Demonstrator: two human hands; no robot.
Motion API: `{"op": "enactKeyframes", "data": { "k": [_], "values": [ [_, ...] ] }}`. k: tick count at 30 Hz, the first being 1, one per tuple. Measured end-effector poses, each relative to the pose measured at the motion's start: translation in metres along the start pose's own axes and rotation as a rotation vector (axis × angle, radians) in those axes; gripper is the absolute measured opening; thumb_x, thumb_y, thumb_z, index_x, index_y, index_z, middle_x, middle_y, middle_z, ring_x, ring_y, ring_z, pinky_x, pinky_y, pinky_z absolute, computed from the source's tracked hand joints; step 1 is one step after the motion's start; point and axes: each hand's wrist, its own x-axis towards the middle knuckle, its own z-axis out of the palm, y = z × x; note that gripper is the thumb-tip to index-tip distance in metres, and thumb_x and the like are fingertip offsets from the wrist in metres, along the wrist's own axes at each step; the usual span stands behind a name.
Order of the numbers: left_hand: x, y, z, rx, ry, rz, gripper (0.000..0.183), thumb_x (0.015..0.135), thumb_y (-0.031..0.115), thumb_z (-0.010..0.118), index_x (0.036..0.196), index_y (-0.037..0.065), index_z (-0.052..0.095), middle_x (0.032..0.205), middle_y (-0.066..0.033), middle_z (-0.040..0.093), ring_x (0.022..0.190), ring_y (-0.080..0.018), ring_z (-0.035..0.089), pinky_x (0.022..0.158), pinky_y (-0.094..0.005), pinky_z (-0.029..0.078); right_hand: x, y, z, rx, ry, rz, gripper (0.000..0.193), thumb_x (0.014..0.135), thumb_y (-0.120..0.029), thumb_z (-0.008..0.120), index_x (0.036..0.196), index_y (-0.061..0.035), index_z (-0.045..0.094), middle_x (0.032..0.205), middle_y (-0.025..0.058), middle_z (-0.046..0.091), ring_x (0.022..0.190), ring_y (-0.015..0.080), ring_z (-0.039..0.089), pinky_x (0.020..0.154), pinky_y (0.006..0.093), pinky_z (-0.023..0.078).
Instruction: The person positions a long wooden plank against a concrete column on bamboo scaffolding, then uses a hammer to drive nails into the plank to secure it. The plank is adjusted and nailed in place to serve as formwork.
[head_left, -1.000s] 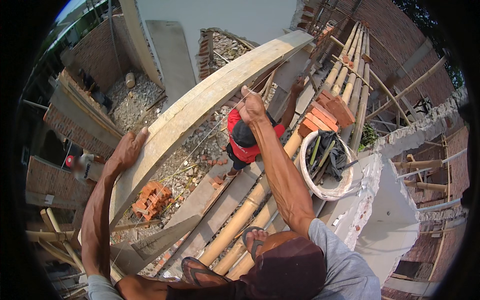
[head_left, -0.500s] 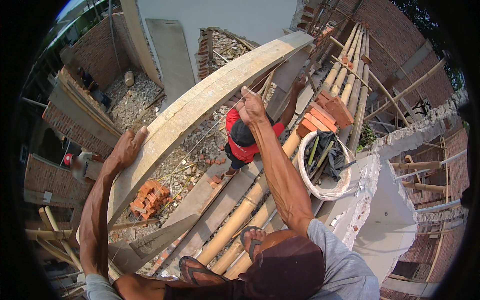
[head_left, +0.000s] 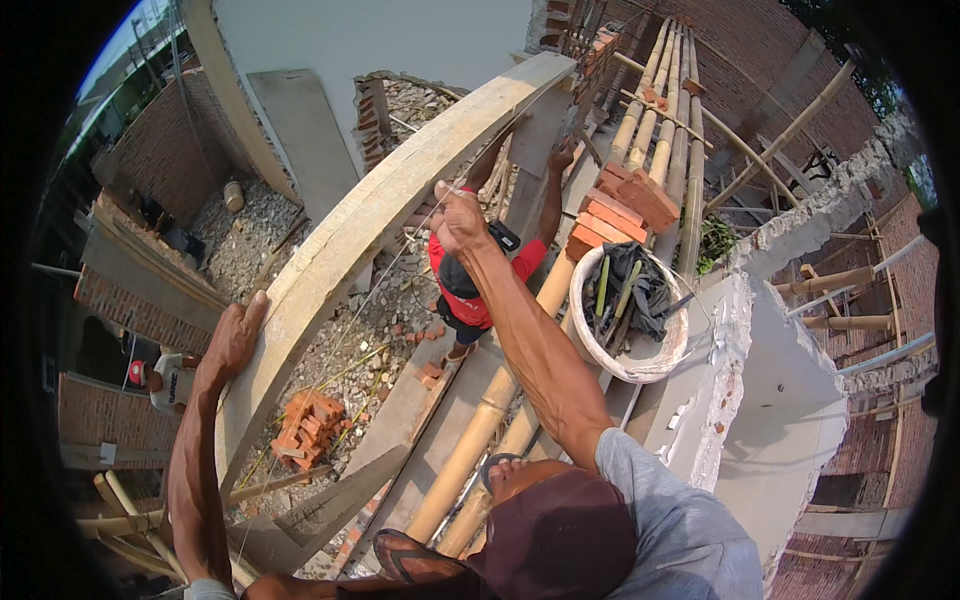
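A long pale wooden plank [head_left: 350, 215] runs from my left side up to the far middle, and it looks curved in this wide picture. My left hand [head_left: 238, 335] grips its left edge near the close end. Farther along, my right hand [head_left: 455, 217] holds the opposite edge, thumb up and fingers partly hidden against the wood. A thin string [head_left: 385, 275] passes close to the plank and my right hand. Below it, a co-worker in a red shirt [head_left: 460, 305] and dark cap reaches both arms toward the plank's far part.
Bamboo poles [head_left: 490, 410] lie under my sandalled feet. To the right are stacked bricks [head_left: 615, 215], a white bucket [head_left: 640, 370] with black plastic, and a broken wall edge [head_left: 728, 375]. Rubble and a brick pile [head_left: 308, 428] lie below. Another person [head_left: 165, 380] stands at far left.
The whole view has shifted, so most things sit farther left. The plank has moved slightly left with both my hands on it. More of the co-worker's raised arms now shows.
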Motion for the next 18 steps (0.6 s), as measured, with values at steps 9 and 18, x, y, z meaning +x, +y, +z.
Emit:
{"op": "enactKeyframes", "data": {
  "k": [9,18],
  "values": [
    [-0.008,0.022,-0.005,-0.019,0.039,0.029,0.078,0.095,0.061,0.036,0.074,-0.013,0.051,0.063,-0.0176,0.047,0.064,-0.0203,0.045,0.064,-0.0429,0.042,0.006,0.009,-0.004,0.045,0.014,-0.032,0.042,0.094,-0.022,0.058,0.129,-0.0036,0.045,0.129,0.0126,0.050,0.115,0.0330,0.054,0.083,0.0639,0.052],
    [-0.008,0.022,-0.005,-0.072,-0.034,0.023,0.073,0.097,0.056,0.035,0.070,-0.011,0.050,0.058,-0.0122,0.044,0.062,-0.0156,0.038,0.057,-0.0429,0.037,0.003,0.006,0.003,0.096,0.038,-0.046,0.029,0.098,-0.016,0.050,0.123,-0.0016,0.050,0.123,0.0102,0.055,0.110,0.0282,0.058,0.072,0.0654,0.056]
  ]
}}
